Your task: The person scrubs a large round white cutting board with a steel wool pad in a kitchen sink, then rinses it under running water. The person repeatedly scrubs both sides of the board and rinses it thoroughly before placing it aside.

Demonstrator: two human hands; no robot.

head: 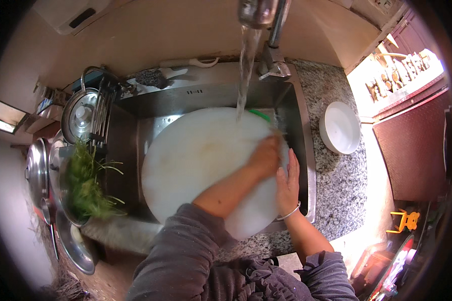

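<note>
A large round white board [196, 150], faintly stained tan, lies tilted across the stainless-steel sink [303, 124], its near edge over the counter front. Water from the faucet [258, 15] falls onto its far part. My left hand [264, 156] is blurred and curled against the board's right side; whether it grips a scrubber cannot be made out. At the right rim, my right hand [288, 184] steadies the board with fingers stretched along the edge, a bracelet on the wrist. Part of a green object [260, 114] shows behind the board.
A white bowl [341, 128] sits on the granite counter [335, 195] at right. Leafy greens [88, 184] lie left of the sink, below a dish rack [101, 113] and pot lid [81, 116]. A white-handled tool [196, 63] rests behind the basin.
</note>
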